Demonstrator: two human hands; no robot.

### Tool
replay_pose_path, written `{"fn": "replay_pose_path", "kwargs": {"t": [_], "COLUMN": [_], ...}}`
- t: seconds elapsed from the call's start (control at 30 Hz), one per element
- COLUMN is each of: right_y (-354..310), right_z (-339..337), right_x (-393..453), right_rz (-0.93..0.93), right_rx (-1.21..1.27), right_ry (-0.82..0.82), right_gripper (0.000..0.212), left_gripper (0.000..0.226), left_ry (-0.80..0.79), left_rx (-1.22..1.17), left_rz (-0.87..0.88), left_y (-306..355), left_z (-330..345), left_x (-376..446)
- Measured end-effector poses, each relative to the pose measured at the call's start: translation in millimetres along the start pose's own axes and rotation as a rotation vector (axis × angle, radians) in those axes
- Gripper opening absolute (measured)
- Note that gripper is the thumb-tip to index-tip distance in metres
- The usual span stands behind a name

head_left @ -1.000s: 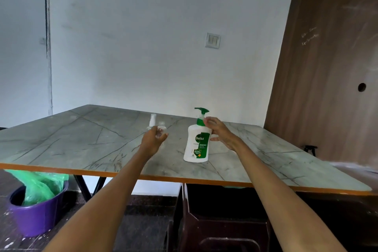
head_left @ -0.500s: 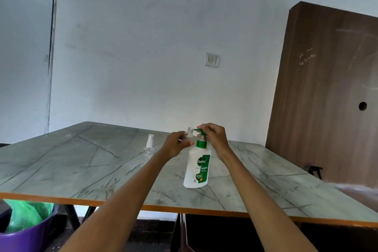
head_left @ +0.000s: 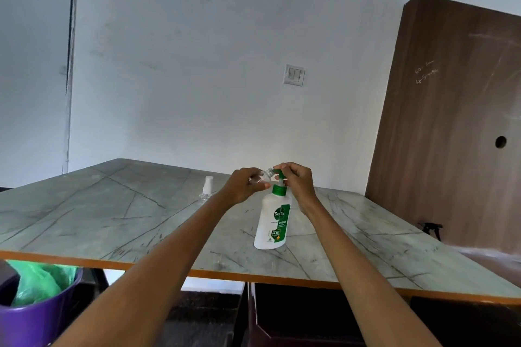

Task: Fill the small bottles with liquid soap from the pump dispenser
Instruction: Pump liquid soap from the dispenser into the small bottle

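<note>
Now we keep the small bottle (head_left: 263, 176), pinched tilted in our left hand (head_left: 244, 184), mouth-up right under the spout of the pump dispenser (head_left: 273, 218) (standing on the tabletop (head_left: 118, 205)), and press slowly with our right hand (head_left: 299, 182), fingers curled over the pump head.
</note>
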State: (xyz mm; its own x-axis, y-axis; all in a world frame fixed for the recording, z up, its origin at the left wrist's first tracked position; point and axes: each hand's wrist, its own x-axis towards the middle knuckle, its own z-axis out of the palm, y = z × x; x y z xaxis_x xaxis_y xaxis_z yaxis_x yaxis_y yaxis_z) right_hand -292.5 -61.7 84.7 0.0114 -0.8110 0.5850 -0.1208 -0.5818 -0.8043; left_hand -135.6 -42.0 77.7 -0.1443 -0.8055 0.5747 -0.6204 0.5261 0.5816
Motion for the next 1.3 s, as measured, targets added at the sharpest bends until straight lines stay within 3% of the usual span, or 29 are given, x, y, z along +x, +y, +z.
{"fn": "replay_pose_path", "kwargs": {"t": [0.37, 0.83, 1.3], "right_y": [11.3, 29.4, 14.2], "right_z": [18.0, 23.5, 16.2], "right_x": [-13.4, -17.7, -17.4], "right_rz": [-0.098, -0.093, -0.051], "right_rx": [0.031, 0.021, 0.034], "right_ry": [0.228, 0.285, 0.243], "right_gripper": [0.025, 0.029, 0.024], "left_gripper": [0.033, 0.026, 0.022], "left_ry": [0.096, 0.124, 0.077], "left_rx": [-0.034, -0.111, -0.085], "left_rz": [0.057, 0.089, 0.103], "left_y": [-0.6, -6.4, -3.0], "left_z": [2.3, 15.3, 5.6], "left_x": [-2.5, -15.6, -5.4]}}
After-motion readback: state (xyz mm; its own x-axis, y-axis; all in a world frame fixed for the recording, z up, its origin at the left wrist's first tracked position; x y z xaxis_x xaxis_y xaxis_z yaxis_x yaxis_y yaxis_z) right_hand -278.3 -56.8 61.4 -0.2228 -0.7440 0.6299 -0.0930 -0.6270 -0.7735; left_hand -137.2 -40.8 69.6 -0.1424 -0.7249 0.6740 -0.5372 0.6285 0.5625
